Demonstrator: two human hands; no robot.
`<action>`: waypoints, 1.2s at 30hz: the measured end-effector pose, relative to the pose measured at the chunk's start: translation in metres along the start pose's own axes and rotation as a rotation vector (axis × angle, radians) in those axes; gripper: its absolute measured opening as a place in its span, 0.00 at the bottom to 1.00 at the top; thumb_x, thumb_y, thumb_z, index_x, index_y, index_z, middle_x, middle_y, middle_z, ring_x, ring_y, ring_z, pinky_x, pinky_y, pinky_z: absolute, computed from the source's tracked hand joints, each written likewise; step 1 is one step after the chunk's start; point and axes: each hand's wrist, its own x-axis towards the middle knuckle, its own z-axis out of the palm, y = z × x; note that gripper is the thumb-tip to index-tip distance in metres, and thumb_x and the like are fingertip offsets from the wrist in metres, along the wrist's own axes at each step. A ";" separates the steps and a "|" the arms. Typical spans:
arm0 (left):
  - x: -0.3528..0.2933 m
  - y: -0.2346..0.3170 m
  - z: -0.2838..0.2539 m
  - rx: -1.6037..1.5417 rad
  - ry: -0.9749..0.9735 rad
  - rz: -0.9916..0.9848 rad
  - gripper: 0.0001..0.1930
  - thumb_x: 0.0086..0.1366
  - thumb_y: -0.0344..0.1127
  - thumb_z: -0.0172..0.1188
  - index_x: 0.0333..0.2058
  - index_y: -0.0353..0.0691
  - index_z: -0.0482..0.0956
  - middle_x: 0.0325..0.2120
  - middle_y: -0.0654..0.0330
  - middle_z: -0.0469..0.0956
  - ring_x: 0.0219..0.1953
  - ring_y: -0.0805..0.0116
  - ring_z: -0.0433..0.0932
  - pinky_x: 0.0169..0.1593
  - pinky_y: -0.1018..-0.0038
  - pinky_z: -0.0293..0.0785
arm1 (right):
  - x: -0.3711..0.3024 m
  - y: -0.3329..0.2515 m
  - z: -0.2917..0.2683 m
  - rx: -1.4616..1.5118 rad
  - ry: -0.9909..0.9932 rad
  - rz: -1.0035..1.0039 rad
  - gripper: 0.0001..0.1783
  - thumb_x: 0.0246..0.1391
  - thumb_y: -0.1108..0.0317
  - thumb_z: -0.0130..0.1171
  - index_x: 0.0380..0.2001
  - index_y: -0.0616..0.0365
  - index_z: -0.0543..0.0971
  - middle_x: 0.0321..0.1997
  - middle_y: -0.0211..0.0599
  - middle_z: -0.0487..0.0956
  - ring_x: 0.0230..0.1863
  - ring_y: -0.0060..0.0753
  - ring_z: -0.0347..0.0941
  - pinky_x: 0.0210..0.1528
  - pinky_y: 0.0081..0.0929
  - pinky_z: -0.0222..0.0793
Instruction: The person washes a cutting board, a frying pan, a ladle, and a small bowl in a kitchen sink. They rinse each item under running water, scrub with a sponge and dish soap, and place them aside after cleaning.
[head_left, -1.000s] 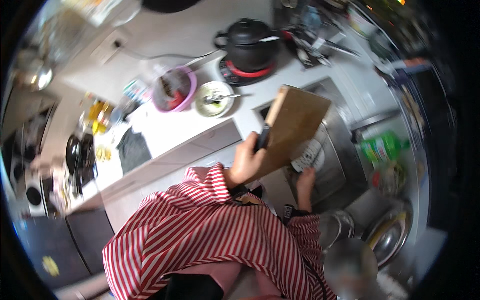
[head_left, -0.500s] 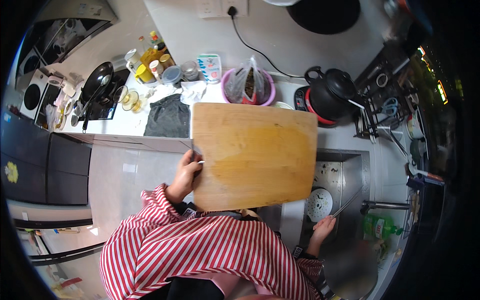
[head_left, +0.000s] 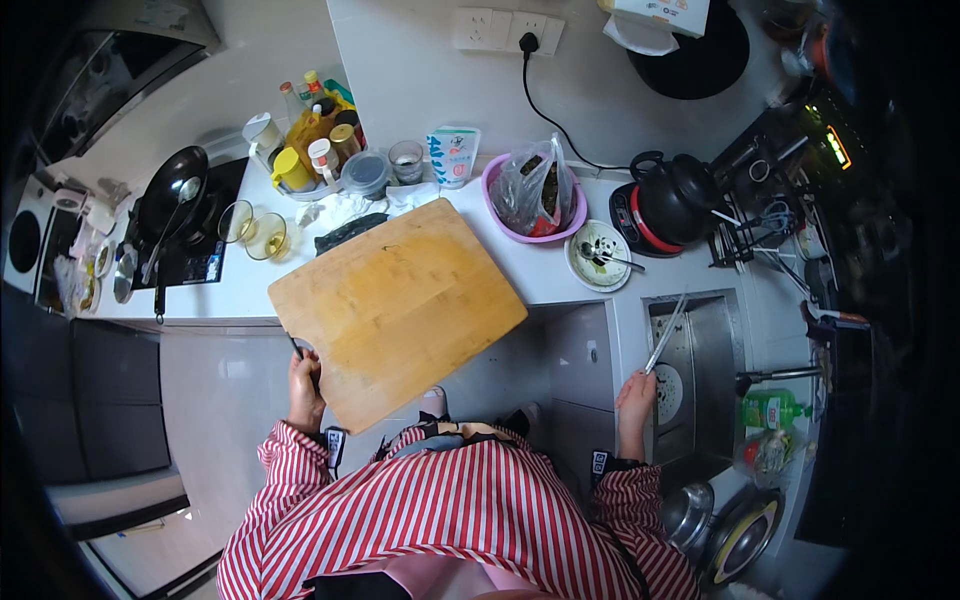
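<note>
My left hand (head_left: 305, 388) is closed round the lower left edge of a wooden cutting board (head_left: 400, 310), which hangs tilted in front of the counter. A narrow dark piece shows at that grip; I cannot make out what it is. My right hand (head_left: 636, 392) is closed on a pair of slim, pale chopsticks (head_left: 667, 335), pointing up and away over the left side of the sink (head_left: 712, 340). Beneath that hand, a speckled white plate (head_left: 669, 395) lies in the sink. A dirty plate (head_left: 573, 268) with a spoon (head_left: 618, 260) on it stands on the counter beyond.
A purple basin (head_left: 492, 205) holds a plastic bag. Right of it, a black pot (head_left: 680, 200) stands on a red-rimmed cooker. Two glass cups (head_left: 266, 238), jars and a wok (head_left: 172, 200) are to the left. The faucet (head_left: 785, 376) reaches over the sink. Metal bowls (head_left: 686, 512) sit near my right arm.
The cutting board has moved left and turned, lower corner toward me, with my left hand. The plate with the spoon has come into sight. My right hand has shifted, chopsticks now pointing more upward.
</note>
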 end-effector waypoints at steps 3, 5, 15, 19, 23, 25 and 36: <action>0.052 -0.014 -0.011 0.050 0.018 -0.092 0.09 0.49 0.19 0.44 0.27 0.43 0.65 0.23 0.67 0.66 0.20 0.77 0.62 0.24 0.83 0.60 | -0.020 0.000 0.011 -0.072 -0.063 -0.052 0.07 0.61 0.66 0.40 0.30 0.55 0.64 0.15 0.25 0.61 0.10 0.16 0.53 0.09 0.17 0.50; 0.079 -0.026 -0.011 0.015 -0.030 -0.113 0.10 0.49 0.19 0.44 0.28 0.43 0.66 0.23 0.67 0.66 0.19 0.78 0.61 0.24 0.83 0.59 | -0.031 0.001 0.013 -0.085 -0.007 -0.009 0.07 0.61 0.66 0.40 0.30 0.55 0.65 0.15 0.25 0.61 0.10 0.17 0.53 0.09 0.17 0.51; 0.136 -0.026 0.005 0.401 -0.002 -0.170 0.24 0.57 0.26 0.48 0.54 0.27 0.62 0.33 0.60 0.72 0.33 0.75 0.68 0.39 0.77 0.65 | -0.018 0.000 0.027 -0.104 -0.033 0.043 0.07 0.61 0.64 0.39 0.30 0.54 0.63 0.14 0.25 0.59 0.09 0.17 0.52 0.07 0.18 0.50; 0.130 0.000 -0.010 0.419 -0.125 -0.001 0.23 0.59 0.27 0.45 0.54 0.29 0.64 0.50 0.56 0.69 0.50 0.68 0.68 0.50 0.75 0.65 | -0.022 -0.002 0.044 -0.199 -0.097 -0.008 0.09 0.62 0.63 0.37 0.31 0.54 0.63 0.13 0.25 0.59 0.09 0.17 0.52 0.07 0.18 0.50; 0.140 0.083 -0.074 1.043 0.297 0.514 0.18 0.56 0.28 0.51 0.47 0.35 0.72 0.43 0.49 0.75 0.45 0.57 0.74 0.48 0.69 0.68 | -0.021 -0.008 0.072 -0.145 -0.085 -0.033 0.10 0.63 0.61 0.37 0.30 0.52 0.63 0.13 0.24 0.59 0.09 0.16 0.51 0.08 0.17 0.49; 0.153 0.152 -0.124 1.211 0.533 0.884 0.14 0.53 0.27 0.53 0.41 0.34 0.73 0.39 0.48 0.74 0.44 0.50 0.72 0.49 0.64 0.67 | -0.028 -0.009 0.087 -0.108 -0.075 -0.038 0.09 0.62 0.61 0.38 0.30 0.51 0.63 0.13 0.23 0.58 0.09 0.16 0.51 0.07 0.17 0.49; 0.249 0.336 -0.286 0.430 0.047 -0.323 0.15 0.62 0.40 0.55 0.43 0.36 0.70 0.35 0.53 0.77 0.34 0.62 0.79 0.37 0.69 0.78 | -0.140 -0.020 0.209 -0.121 0.063 -0.002 0.11 0.63 0.58 0.39 0.29 0.48 0.64 0.13 0.20 0.58 0.09 0.14 0.50 0.08 0.14 0.47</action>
